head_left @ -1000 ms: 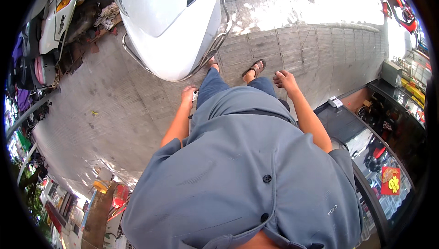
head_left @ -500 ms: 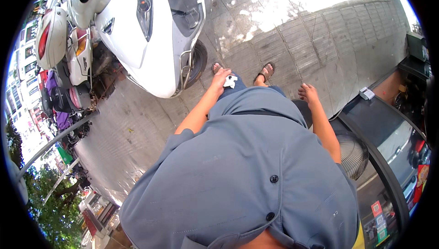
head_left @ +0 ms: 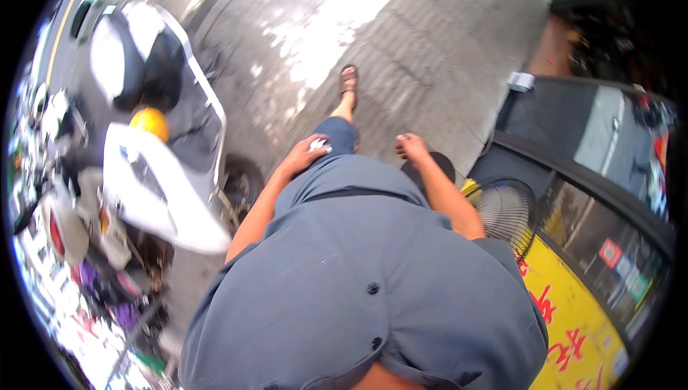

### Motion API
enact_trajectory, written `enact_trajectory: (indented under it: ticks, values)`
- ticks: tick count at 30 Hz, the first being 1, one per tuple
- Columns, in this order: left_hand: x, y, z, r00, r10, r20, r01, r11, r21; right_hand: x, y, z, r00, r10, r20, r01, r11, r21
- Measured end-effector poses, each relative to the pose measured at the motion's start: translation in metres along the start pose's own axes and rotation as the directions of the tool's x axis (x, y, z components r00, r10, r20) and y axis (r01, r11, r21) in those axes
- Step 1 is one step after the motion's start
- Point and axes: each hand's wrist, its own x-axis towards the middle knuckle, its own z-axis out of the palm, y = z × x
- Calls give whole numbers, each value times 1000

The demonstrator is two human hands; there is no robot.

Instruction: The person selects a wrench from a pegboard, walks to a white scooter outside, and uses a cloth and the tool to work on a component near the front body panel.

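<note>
My left hand [head_left: 301, 157] hangs by my left thigh, its fingers curled against the dark blue shorts [head_left: 335, 132]. A small white patch with dark marks [head_left: 319, 145] shows at its fingers; I cannot make out whether it is held or part of the shorts. My right hand [head_left: 411, 148] hangs in the air on the right, its fingers loosely bent and somewhat apart, with nothing seen in it. Below it is a dark round seat-like shape [head_left: 433, 171]. One sandalled foot [head_left: 348, 78] is out ahead on the pavement; the other is hidden.
A white scooter [head_left: 158, 196] stands close on the left, with more parked scooters [head_left: 72, 229] behind it. To my right are a black wire-caged fan [head_left: 505, 211], a yellow board with red writing [head_left: 573, 318] and a dark-framed glass case [head_left: 573, 211]. Grey paving [head_left: 430, 46] stretches ahead.
My body has moved forward and turned, so the scooter now lies further back on the left. The yellow board has come into fuller view. Both hands still hang at my sides.
</note>
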Motion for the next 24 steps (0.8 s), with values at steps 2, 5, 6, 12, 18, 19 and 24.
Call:
enact_trajectory:
  ticks: [2, 5, 6, 12, 18, 19, 24]
  values:
    - [42, 9, -12, 997, 32, -73, -33, 999, -9, 13, -21, -14, 1000, 4, 3, -4, 999, -54]
    - [119, 14, -38, 985, -8, -173, 5, 1000, -17, 29, -48, -51, 996, -41, -76, 43, 999, 25]
    - [147, 36, -50, 989, -33, -142, 29, 999, -31, 34, -58, -70, 991, -48, -129, 57, 996, 62]
    - [285, 170, -99, 970, 237, -48, -222, 952, 212, 39, -104, -167, 928, -29, -371, 129, 960, 248]
    - [394, 336, -89, 981, 146, 127, -148, 989, 0, 50, -102, -205, 901, 131, -414, 120, 841, 527]
    - [415, 349, -79, 968, 238, 81, -236, 971, -37, 53, -99, -206, 917, 145, -372, 76, 851, 519]
    - [524, 357, -36, 997, 42, 62, -41, 999, -10, 89, -51, -235, 965, 154, -213, 18, 769, 639]
